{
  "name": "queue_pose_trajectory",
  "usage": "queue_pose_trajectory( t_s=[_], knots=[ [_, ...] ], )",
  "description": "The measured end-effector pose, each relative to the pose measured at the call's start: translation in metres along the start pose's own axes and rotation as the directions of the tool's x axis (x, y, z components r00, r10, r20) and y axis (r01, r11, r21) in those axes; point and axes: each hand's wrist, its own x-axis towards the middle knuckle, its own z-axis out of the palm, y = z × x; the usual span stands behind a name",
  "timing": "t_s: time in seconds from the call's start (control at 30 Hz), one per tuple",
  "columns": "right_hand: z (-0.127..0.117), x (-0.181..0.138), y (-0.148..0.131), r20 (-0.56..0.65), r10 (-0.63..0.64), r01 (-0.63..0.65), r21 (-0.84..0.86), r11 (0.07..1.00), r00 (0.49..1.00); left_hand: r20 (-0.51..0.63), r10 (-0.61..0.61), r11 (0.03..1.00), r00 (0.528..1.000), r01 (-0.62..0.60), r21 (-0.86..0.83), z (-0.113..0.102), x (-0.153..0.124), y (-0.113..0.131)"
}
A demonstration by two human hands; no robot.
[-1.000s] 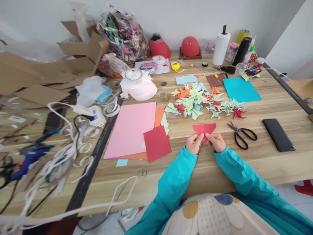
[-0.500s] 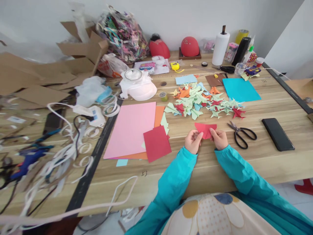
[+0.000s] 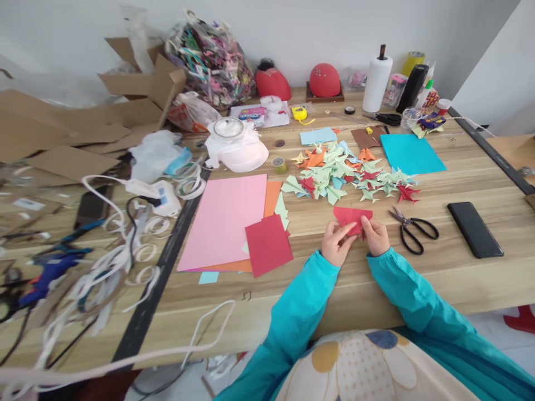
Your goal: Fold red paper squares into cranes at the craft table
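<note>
My left hand [image 3: 335, 245] and my right hand [image 3: 375, 236] both pinch a small folded piece of red paper [image 3: 351, 216] just above the wooden table [image 3: 418, 278], near its front edge. Thumbs and fingertips press on the paper's lower corners. Beyond it lies a heap of folded paper figures [image 3: 346, 174] in green, orange, red and blue. A red paper square [image 3: 268, 244] lies to the left of my left hand, on top of a pink sheet [image 3: 225, 218].
Black scissors [image 3: 412, 228] and a black phone [image 3: 475, 229] lie to the right of my hands. A turquoise sheet [image 3: 410, 152] sits further back. Cardboard, white straps, cables and a blue glue gun [image 3: 45, 272] clutter the left side. A paper-towel roll [image 3: 377, 82] stands at the back.
Both hands have shifted slightly away from me and to the right with the red paper, and the fingers have moved further onto it.
</note>
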Motion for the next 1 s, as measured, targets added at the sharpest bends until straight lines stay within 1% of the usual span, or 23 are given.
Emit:
queue_pose_trajectory(
  t_s=[0.07, 0.2, 0.4, 0.5, 0.53, 0.6, 0.67, 0.73, 0.83, 0.9, 1.0],
  knots=[
    [0.0, 0.0, -0.001, 0.034, 0.008, -0.008, 0.014, 1.0, 0.999, 0.012, 0.031, 0.999, 0.999, -0.031, 0.041, 0.0, 0.0, -0.002],
    [-0.001, -0.001, -0.003, 0.084, 0.029, -0.031, 0.032, 0.999, 0.996, 0.019, 0.048, 0.997, 0.999, -0.049, 0.059, 0.001, -0.002, -0.004],
    [-0.001, -0.002, 0.002, 0.06, 0.069, -0.079, 0.187, 0.979, 0.996, 0.031, 0.097, 0.995, 0.995, -0.098, 0.009, 0.001, -0.003, -0.001],
    [0.0, -0.002, 0.006, 0.042, 0.092, -0.1, 0.235, 0.967, 0.995, 0.022, 0.07, 0.997, 0.997, -0.07, -0.013, 0.001, -0.003, 0.0],
    [0.0, -0.001, 0.007, 0.035, 0.094, -0.1, 0.246, 0.964, 0.995, 0.02, 0.037, 0.999, 0.999, -0.036, -0.032, 0.001, -0.003, 0.0],
    [-0.001, 0.0, 0.006, 0.017, 0.088, -0.09, 0.256, 0.963, 0.996, 0.021, -0.066, 0.993, 0.998, 0.068, -0.1, 0.001, -0.003, 0.001],
    [-0.002, 0.001, 0.004, -0.003, 0.065, -0.062, 0.256, 0.965, 0.998, 0.019, -0.192, 0.961, 0.981, 0.191, -0.201, 0.0, -0.001, 0.002],
    [-0.003, 0.002, 0.001, -0.022, 0.043, -0.037, 0.241, 0.97, 0.999, 0.01, -0.327, 0.898, 0.945, 0.314, -0.309, -0.002, 0.002, 0.003],
    [-0.004, 0.002, 0.0, -0.064, 0.016, -0.003, 0.197, 0.98, 0.998, 0.022, -0.509, 0.77, 0.86, 0.467, -0.434, -0.006, 0.007, 0.005],
    [-0.004, 0.002, 0.001, -0.097, 0.002, 0.017, 0.194, 0.981, 0.995, 0.05, -0.565, 0.705, 0.823, 0.514, -0.489, -0.008, 0.009, 0.005],
    [-0.004, 0.002, 0.002, -0.079, 0.016, 0.001, 0.204, 0.979, 0.997, 0.105, -0.591, 0.649, 0.8, 0.549, -0.527, -0.009, 0.011, 0.006]
  ],
)
